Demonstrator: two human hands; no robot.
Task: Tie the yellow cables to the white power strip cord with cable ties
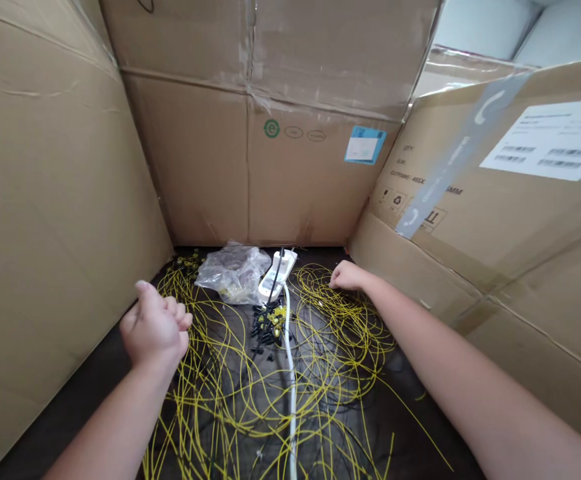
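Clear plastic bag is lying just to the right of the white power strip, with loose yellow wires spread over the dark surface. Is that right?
Not quite: the head view shows the clear plastic bag just to the left of the white power strip, with loose yellow wires spread over the dark surface.

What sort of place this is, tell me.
Probably a makeshift workspace in a storage area: large cardboard boxes, one bearing a barcode label, stand on three sides of tangled yellow wires and a white power strip.
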